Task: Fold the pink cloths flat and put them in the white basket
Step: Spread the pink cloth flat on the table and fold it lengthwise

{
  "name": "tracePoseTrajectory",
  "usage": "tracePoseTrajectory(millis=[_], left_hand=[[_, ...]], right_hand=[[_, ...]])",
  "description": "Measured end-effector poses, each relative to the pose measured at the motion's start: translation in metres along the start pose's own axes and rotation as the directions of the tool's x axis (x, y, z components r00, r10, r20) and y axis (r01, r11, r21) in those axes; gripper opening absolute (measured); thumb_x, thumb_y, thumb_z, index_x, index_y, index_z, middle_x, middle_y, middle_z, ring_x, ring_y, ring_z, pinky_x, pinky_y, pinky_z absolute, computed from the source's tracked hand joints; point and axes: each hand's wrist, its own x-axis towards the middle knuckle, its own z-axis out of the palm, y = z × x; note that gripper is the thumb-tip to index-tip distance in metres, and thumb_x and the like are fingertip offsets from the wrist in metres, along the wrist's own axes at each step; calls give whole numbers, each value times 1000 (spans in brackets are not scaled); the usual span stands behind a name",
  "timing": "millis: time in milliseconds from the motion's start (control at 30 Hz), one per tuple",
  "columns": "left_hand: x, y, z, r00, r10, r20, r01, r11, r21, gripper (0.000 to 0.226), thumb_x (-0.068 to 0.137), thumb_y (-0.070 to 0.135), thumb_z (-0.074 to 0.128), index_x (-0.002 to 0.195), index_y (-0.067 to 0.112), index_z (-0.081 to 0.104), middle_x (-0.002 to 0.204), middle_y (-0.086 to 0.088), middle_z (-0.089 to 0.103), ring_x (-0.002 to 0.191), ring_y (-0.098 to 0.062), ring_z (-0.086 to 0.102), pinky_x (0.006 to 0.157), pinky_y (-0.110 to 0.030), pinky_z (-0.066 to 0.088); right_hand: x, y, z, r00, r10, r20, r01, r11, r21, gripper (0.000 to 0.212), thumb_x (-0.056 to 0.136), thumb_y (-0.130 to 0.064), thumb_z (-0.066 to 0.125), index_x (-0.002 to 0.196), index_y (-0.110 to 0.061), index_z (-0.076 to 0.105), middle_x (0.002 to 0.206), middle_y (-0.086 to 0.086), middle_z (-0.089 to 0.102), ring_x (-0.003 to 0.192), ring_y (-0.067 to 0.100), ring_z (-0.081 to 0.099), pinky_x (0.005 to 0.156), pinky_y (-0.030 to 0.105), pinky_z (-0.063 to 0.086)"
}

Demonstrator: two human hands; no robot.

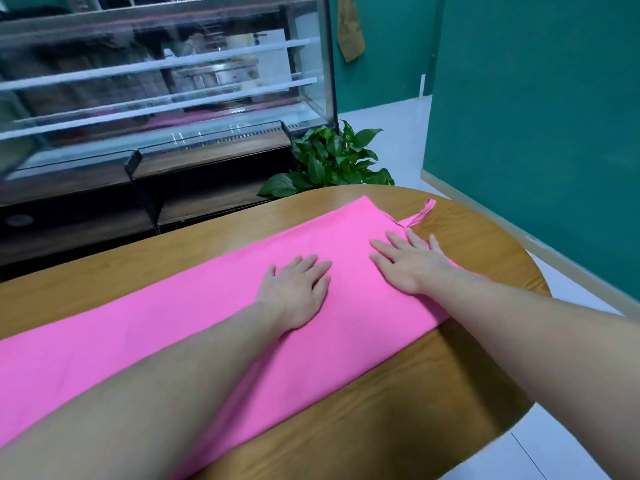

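Note:
A long pink cloth [180, 306] lies flat as a folded strip across the wooden table [433, 382], running from the lower left to the far right end. A small pink loop [423, 212] sticks out at its far corner. My left hand [296, 294] presses flat on the middle of the cloth, fingers straight. My right hand [407, 261] lies flat near the cloth's far right end, fingers spread, its outer fingers reaching the cloth's edge. No white basket is in view.
The table has a rounded end on the right, with white floor beyond. A leafy green plant [329, 161] stands behind the table's far edge. A glass display case [166, 81] fills the back left. Green walls [536, 116] stand on the right.

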Motion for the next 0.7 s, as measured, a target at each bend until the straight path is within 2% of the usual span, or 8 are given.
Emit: tracePoseTrajectory(millis=[100,200,267,367,500,633,700], left_hand=[[-39,-16,-5,994,-107,8,107,993,55,52,103,53,15,154,42,20,165,10,10,153,-18,6,118,-63,4],[-80,-21,-6,948,-314,48,313,949,18,55,100,60,13,154,46,13,166,7,-1,153,-27,-3,115,-69,0],[-106,-24,-2,924,-375,69,375,927,16,58,99,63,12,154,48,9,166,7,-4,152,-30,-6,113,-71,0],[-135,-35,4,924,-379,45,378,926,23,59,98,64,11,154,49,5,166,11,-5,153,-28,-6,113,-72,1],[-154,-50,8,951,-308,-36,308,951,17,58,98,64,16,153,49,11,166,7,2,153,-24,1,117,-64,2],[-179,-66,8,956,-271,-114,270,962,-29,53,100,51,30,153,42,25,165,6,16,152,-18,12,122,-51,10],[-192,-64,7,944,-313,-101,315,949,-4,53,101,49,28,153,40,24,165,8,15,152,-17,12,120,-56,10]], right_hand=[[-20,-20,-4,997,-27,-78,28,1000,12,62,97,-67,9,155,-44,14,165,-4,4,152,26,-4,119,58,-7],[-50,-72,3,975,-204,-90,211,974,77,58,99,-63,19,154,-45,16,165,-7,6,152,25,0,120,57,-2],[-72,-111,14,949,-304,-81,310,946,89,55,101,-59,22,154,-46,17,165,-8,6,153,24,0,121,57,-3],[-99,-154,33,921,-388,-30,389,919,66,53,101,-59,19,152,-50,13,165,-12,4,153,23,-2,119,58,-6],[-109,-162,43,937,-349,-6,349,937,12,55,98,-65,10,152,-53,8,164,-16,3,153,20,-1,117,63,-6],[-115,-167,41,948,-319,10,319,948,-11,57,97,-67,11,152,-53,11,164,-18,3,153,19,-1,114,68,-5],[-122,-174,40,957,-290,-11,290,957,-10,56,98,-65,14,152,-51,12,164,-16,3,153,21,-2,112,71,-6]])
